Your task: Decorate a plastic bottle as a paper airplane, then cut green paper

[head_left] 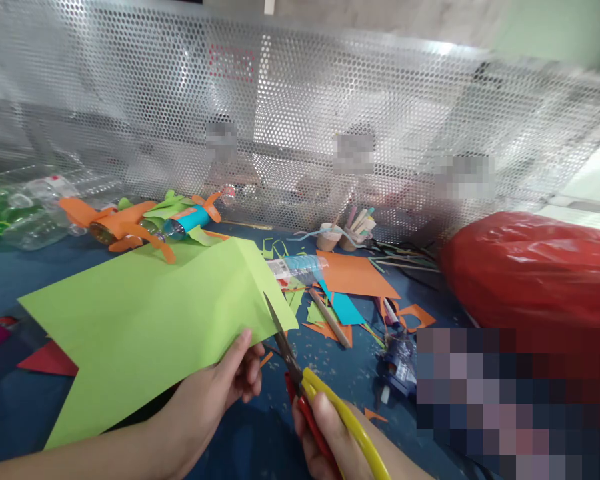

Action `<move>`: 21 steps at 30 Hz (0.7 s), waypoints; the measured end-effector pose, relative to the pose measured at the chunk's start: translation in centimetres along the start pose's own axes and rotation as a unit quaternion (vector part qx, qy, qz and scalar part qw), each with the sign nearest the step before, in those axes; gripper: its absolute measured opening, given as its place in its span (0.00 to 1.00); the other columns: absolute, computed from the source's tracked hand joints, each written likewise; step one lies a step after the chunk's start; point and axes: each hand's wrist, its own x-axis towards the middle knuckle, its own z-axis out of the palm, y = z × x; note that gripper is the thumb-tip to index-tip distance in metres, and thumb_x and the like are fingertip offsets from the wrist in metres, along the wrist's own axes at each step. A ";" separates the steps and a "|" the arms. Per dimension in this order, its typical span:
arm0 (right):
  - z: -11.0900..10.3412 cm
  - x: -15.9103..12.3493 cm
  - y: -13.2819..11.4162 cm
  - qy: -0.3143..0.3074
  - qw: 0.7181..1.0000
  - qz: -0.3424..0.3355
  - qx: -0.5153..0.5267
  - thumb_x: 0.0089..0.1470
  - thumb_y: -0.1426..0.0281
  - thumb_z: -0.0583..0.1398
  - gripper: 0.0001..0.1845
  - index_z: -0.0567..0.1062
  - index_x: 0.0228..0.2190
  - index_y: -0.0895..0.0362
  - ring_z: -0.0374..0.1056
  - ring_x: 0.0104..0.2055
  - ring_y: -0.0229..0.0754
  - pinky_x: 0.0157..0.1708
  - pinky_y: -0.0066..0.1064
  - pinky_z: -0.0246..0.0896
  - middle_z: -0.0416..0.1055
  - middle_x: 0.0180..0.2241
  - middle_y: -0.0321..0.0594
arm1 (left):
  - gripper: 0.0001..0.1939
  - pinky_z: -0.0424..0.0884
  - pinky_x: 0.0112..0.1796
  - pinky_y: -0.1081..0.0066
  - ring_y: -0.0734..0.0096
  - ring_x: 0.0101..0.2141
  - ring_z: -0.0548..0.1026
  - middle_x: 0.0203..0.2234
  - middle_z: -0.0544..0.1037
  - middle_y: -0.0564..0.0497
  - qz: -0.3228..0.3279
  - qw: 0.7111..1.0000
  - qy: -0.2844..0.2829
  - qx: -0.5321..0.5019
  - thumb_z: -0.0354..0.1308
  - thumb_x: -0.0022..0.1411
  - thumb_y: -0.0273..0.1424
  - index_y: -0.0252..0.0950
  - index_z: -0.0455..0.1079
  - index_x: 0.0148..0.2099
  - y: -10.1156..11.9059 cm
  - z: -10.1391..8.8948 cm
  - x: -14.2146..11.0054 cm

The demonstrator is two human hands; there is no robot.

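A large sheet of light green paper [160, 320] hangs over the table, its near edge pinched between the thumb and fingers of my left hand [237, 373]. In my right hand [325, 427] is a pair of scissors [305, 383] with one yellow and one red handle. Their blades lie at the sheet's right side, where a cut runs up and a strip [270, 280] stands partly apart from it. How far the lower blade reaches beneath the paper is hidden.
Plastic bottles [40, 220] and orange paper propellers [130, 223] lie at the back left. Orange paper [357, 273], blue paper [345, 307], a wooden stick [330, 319] and a blue glue gun [399, 367] lie to the right. Beyond them are a red bag [535, 267] and a perforated metal screen [300, 113].
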 end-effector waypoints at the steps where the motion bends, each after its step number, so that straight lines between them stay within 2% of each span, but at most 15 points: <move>1: 0.0 0.0 0.0 -0.001 1.000 -0.002 0.002 0.52 0.31 0.45 0.39 0.62 0.30 0.55 0.45 0.21 0.29 0.17 0.23 0.40 0.50 0.21 0.28 | 0.30 0.64 0.30 0.71 0.74 0.25 0.66 0.20 0.69 0.57 0.002 1.000 -0.002 0.002 0.69 0.44 0.58 0.35 0.73 0.31 0.0 0.0 0.0; 7: 0.1 0.1 0.1 -0.002 1.000 -0.010 0.012 0.52 0.31 0.45 0.39 0.63 0.32 0.55 0.43 0.20 0.29 0.15 0.22 0.39 0.48 0.21 0.27 | 0.31 0.64 0.29 0.71 0.73 0.25 0.66 0.19 0.69 0.57 -0.009 1.000 0.008 -0.003 0.71 0.40 0.59 0.35 0.73 0.30 0.5 0.3 -0.1; 14: 0.2 0.2 0.1 0.004 1.000 -0.012 0.012 0.51 0.30 0.45 0.40 0.65 0.33 0.55 0.46 0.20 0.29 0.16 0.22 0.44 0.49 0.21 0.27 | 0.32 0.64 0.29 0.71 0.73 0.24 0.66 0.19 0.69 0.57 -0.002 1.000 0.014 -0.007 0.71 0.38 0.59 0.35 0.73 0.30 0.4 0.4 -0.2; 21: 0.1 0.2 0.0 0.025 0.999 -0.017 -0.021 0.51 0.31 0.44 0.41 0.68 0.34 0.57 0.52 0.21 0.30 0.19 0.22 0.49 0.57 0.20 0.30 | 0.31 0.64 0.30 0.71 0.73 0.24 0.66 0.20 0.69 0.56 0.006 1.000 0.010 -0.014 0.71 0.40 0.58 0.35 0.73 0.30 0.2 0.2 0.0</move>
